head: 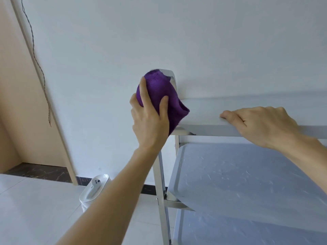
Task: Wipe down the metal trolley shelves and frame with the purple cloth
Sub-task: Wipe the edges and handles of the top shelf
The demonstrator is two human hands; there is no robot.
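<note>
The purple cloth sits at the centre of the frame, bunched in my left hand, fingers spread over the fluffy pile and pressing it round the rounded handle loop at the end of the metal trolley. My left hand is the one already on the frame. The loop rises above the top shelf toward the upper middle of the picture, and its upright post runs down toward the lower middle, so I judge the next wipe should follow that long axis. My right hand lies to the right, fingers curled over the top shelf's near edge, gripping it. The shelves are smooth, pale sheet metal; the middle shelf shows faint streaks.
</note>
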